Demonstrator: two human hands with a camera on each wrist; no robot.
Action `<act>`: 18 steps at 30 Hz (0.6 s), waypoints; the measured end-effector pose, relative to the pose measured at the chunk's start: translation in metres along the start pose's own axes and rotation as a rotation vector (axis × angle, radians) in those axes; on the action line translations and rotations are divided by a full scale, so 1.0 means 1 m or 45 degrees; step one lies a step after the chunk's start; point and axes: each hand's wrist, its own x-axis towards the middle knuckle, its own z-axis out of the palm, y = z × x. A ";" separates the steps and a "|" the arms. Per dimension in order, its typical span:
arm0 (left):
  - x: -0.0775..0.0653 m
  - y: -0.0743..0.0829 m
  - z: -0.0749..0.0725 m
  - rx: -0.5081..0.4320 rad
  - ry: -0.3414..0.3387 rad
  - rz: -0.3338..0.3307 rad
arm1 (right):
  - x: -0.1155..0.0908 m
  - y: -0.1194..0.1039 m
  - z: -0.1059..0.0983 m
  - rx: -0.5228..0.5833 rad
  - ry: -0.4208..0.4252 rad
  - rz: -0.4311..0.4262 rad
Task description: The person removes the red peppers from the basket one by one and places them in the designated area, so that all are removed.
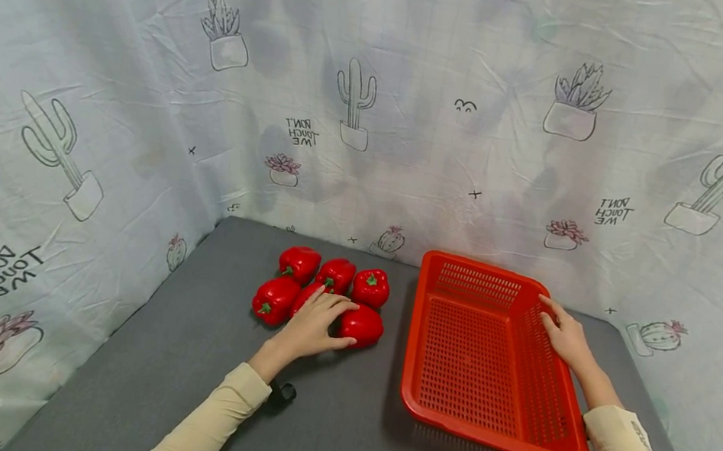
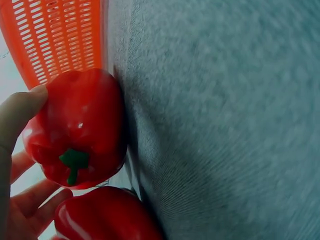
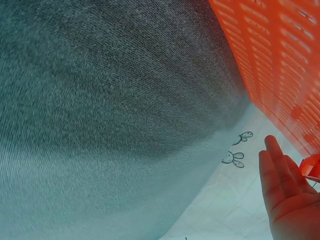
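Observation:
My left hand (image 1: 314,324) reaches over a group of several red bell peppers. Its thumb and fingers are spread about the front right bell pepper (image 1: 363,326), which rests on the table. In the left wrist view, the thumb tip touches that bell pepper (image 2: 82,120) near its edge, and the loosely extended fingers lie on its far side. Another bell pepper (image 2: 107,217) is close below them. On the right, my right hand (image 1: 565,337) is at the right rim of a red plastic basket (image 1: 414,341). Its fingers (image 3: 282,175) look straight in the right wrist view.
The grey table (image 1: 332,437) carries the peppers on the left and the perforated basket on the right. A patterned curtain (image 1: 403,123) stands behind and at the sides. Close to my left wrist is a small black curled thing (image 1: 286,391).

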 end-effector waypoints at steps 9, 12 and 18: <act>0.000 -0.001 -0.004 0.021 -0.002 0.035 | 0.001 0.002 -0.004 -0.064 -0.036 -0.200; 0.001 -0.002 -0.005 0.033 -0.032 0.043 | 0.001 -0.002 -0.008 -0.111 -0.111 -0.158; 0.001 -0.005 -0.009 0.086 -0.056 0.074 | 0.006 -0.012 -0.018 -0.214 -0.200 -0.115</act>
